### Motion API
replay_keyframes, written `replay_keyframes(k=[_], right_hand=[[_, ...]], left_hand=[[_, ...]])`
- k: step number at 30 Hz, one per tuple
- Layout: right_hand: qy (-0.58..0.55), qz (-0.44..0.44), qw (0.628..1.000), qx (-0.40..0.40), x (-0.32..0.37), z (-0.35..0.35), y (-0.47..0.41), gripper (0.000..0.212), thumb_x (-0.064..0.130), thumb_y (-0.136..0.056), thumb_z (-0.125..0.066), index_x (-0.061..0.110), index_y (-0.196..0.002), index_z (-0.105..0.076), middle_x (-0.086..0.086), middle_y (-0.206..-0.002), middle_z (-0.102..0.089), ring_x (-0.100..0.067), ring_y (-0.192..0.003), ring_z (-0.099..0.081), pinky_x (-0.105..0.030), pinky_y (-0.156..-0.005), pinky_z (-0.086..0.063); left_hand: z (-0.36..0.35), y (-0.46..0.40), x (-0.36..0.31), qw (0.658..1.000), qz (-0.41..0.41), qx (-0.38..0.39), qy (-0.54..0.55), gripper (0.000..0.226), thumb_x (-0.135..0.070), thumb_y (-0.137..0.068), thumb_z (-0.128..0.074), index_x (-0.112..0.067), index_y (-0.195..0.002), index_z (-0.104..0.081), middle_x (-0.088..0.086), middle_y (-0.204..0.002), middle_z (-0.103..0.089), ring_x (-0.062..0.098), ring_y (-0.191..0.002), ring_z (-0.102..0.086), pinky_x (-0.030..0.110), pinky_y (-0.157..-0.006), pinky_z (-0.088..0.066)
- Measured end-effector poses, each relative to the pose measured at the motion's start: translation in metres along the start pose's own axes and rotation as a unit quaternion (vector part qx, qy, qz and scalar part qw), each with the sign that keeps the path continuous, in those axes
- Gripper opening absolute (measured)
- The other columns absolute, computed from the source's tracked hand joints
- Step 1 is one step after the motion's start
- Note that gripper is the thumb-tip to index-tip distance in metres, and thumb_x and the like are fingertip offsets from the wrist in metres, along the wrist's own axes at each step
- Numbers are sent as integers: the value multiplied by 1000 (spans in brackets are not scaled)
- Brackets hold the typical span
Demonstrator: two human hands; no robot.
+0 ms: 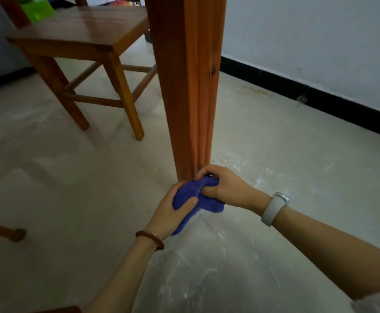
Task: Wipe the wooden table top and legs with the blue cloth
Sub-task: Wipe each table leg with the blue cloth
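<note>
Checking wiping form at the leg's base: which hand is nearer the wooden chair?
Left. The left hand grips the blue cloth on the side of the table leg facing the wooden chair; the right hand grips it on the far side.

This looks like a plain room in a home, likely a dining area: a wooden chair point(76, 39) with a glossy seat stands on a pale tiled floor point(49, 177) beside a thick wooden table leg point(184, 86). A light painted wall point(308, 37) meets the floor at a black skirting strip point(297, 93), and the tiles carry whitish dusty smears. A green plastic object point(39, 10) lies at the back of the chair seat
</note>
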State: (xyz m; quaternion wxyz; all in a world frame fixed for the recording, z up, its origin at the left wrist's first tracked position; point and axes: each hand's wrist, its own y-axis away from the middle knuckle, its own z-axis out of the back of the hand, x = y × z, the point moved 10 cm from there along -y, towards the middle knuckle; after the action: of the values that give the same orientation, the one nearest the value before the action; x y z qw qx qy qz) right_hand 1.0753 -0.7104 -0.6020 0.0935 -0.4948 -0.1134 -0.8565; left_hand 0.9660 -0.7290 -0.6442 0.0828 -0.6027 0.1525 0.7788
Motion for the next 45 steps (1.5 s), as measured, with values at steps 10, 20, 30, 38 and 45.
replay_keyframes(k=[10, 20, 30, 38, 45], right_hand=[[165, 200, 926, -273, 89, 46, 34, 35, 24, -85, -39, 14, -116, -53, -1, -115, -49, -10, -102, -51, -19, -83, -48], [277, 226, 879, -316, 105, 31, 30, 53, 18, -88, -35, 16, -140, -24, -4, -145, -20, -26, -134, -28, -29, -105, -29], [330, 229, 872, -279, 81, 20, 28, 52, 19, -90, -30, 18, -142, -23, -10, -151, -18, -28, -134, -29, -32, -90, -48], [344, 230, 870, -266, 72, 18, 26, 52, 17, -90, -29, 18, -141, -24, -9, -151, -18, -27, -130, -34, -24, -80, -46], [323, 244, 872, -274, 72, 18, 25, 50, 16, -90, -29, 20, -140, -24, -6, -149, -16, -26, -132, -30, -26, -84, -46]], left_hand=[[129, 25, -46, 940, -15, -330, 88, 11, -20, -85, -60, -20, -92, -52, -4, -90, -56, 4, -75, -54, 10, -54, -43], [124, -33, -194, 939, -206, -274, -34, 20, -8, -90, -46, -11, -108, -53, -4, -96, -56, 2, -84, -53, 25, -87, -47], [107, -37, -14, 983, 47, -161, -71, 17, -14, -94, -44, -16, -111, -46, 2, -98, -54, 22, -92, -55, 39, -87, -47], [117, -60, -125, 949, -138, -263, -102, 43, -11, -94, -43, -24, -134, -40, 3, -141, -35, 15, -130, -34, 28, -105, -31], [88, -92, -157, 977, -124, -92, 148, 31, -8, -94, -38, -30, -107, -55, -3, -107, -61, 18, -100, -60, 32, -82, -52]])
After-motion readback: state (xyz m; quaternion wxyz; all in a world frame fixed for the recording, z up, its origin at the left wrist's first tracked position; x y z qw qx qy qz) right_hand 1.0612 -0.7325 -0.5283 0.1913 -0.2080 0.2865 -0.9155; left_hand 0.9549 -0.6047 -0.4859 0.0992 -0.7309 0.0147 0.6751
